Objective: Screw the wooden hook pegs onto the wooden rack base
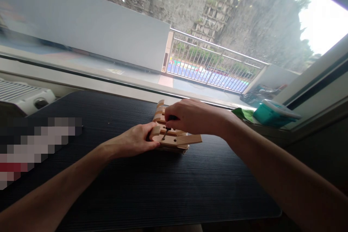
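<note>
A small wooden piece (170,140) with dark round holes and a curved end lies at the near side of a row of similar light wooden pieces (160,110). My left hand (140,138) grips its curved left end between thumb and fingers. Above it my right hand (182,114) is closed round the dark handle of a screwdriver (165,132). The thin shaft slants down, and its tip meets the near wooden piece by a hole. Part of the row is hidden behind my right hand. Something flat with a rough edge shows beneath the wood.
The dark wood-grain table (168,188) spreads around the work. A blurred-out item (40,145) lies at its left. A white appliance (27,94) stands beyond the left edge. At the right, by the window, are a teal box (274,113) and a green cloth (243,114).
</note>
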Demonstrator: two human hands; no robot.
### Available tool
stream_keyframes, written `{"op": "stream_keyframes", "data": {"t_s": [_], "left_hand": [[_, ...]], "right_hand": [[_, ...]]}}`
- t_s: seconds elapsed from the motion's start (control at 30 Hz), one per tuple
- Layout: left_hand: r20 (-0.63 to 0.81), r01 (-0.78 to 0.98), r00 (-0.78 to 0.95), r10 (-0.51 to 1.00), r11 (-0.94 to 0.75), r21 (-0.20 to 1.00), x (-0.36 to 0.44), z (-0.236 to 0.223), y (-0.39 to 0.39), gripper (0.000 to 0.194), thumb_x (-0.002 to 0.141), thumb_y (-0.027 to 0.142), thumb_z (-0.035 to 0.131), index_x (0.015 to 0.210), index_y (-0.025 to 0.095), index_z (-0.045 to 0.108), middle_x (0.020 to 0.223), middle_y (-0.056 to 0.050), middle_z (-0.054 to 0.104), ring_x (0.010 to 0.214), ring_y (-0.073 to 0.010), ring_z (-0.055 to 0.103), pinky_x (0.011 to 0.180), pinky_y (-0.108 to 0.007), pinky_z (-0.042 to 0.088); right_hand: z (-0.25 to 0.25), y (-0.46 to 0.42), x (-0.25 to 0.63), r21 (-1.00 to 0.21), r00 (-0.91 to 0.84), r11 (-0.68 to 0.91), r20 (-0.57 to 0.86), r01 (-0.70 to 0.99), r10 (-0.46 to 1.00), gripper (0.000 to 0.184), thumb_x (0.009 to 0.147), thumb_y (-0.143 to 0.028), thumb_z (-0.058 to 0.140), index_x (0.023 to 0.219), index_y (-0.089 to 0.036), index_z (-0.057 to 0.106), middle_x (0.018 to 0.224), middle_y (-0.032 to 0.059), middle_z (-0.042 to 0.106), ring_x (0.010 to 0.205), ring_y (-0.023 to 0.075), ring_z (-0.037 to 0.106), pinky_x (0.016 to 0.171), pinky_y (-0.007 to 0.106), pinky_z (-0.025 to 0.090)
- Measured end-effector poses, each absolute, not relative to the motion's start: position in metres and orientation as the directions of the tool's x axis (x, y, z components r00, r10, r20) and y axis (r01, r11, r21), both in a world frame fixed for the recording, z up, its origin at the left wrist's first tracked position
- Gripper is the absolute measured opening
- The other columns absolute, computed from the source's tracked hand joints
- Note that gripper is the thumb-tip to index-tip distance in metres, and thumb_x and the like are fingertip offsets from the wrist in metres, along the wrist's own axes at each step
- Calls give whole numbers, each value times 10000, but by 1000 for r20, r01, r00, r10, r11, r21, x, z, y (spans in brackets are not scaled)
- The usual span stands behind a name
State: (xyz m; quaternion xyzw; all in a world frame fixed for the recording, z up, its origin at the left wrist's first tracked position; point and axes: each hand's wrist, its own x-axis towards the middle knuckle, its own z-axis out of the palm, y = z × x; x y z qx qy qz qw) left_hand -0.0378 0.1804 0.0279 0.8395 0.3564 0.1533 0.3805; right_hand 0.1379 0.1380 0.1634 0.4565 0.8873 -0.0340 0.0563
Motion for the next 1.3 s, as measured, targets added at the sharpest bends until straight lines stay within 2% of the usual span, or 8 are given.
{"op": "stream_keyframes", "data": {"t_s": [0.2,0.4,0.57,0.77,0.93,1.13,1.2,1.3], "left_hand": [[-18,495,693,721,-458,738,-38,29,180,227,747,372,558,907,212,546,812,20,606,744,-174,566,667,-260,406],[-30,506,691,722,-453,734,-38,30,179,240,738,399,556,893,216,539,851,14,613,780,-186,579,682,-269,403],[-42,509,681,731,-432,744,-38,29,180,247,730,420,559,864,214,530,837,7,614,789,-197,584,678,-270,396],[-35,508,686,727,-443,739,-38,29,180,262,727,416,565,895,216,543,854,3,621,794,-197,584,691,-273,404],[-32,494,693,720,-442,749,-37,29,180,269,723,411,559,903,211,549,831,4,616,778,-195,578,688,-276,412],[-25,495,693,720,-450,744,-38,27,181,266,731,413,567,902,211,541,846,6,613,781,-189,576,686,-274,412],[-26,499,695,719,-455,737,-39,26,181,252,741,413,568,892,214,536,848,9,611,783,-188,580,684,-270,410],[-36,496,698,716,-447,744,-39,27,181,247,754,408,568,910,220,538,861,12,615,803,-191,589,697,-267,417]], "right_hand": [[159,139,138,38,-517,524,-118,851,848,365,930,-390,431,853,-140,686,736,57,663,572,105,464,541,242,272],[170,133,141,26,-509,518,-147,855,848,294,808,-344,587,1072,-246,672,787,15,677,631,115,506,585,229,298],[171,133,143,-1,-552,558,-147,830,821,243,840,-198,508,965,-241,711,748,-4,661,580,86,462,607,231,300],[163,137,144,-23,-566,567,-117,823,816,208,847,-259,517,924,-213,704,695,-2,639,568,93,439,584,231,285],[160,136,142,43,-528,535,-114,844,842,291,904,-344,467,906,-164,695,652,23,626,532,103,433,553,241,276],[165,134,143,54,-529,539,-133,840,838,298,863,-391,517,1015,-206,693,769,45,683,628,134,527,584,244,301],[170,132,142,50,-514,525,-147,850,845,281,831,-340,554,1057,-242,691,785,26,688,652,131,532,608,241,306],[174,129,140,41,-523,534,-153,844,838,251,828,-215,521,980,-247,718,774,10,684,628,107,504,619,239,300]]}}
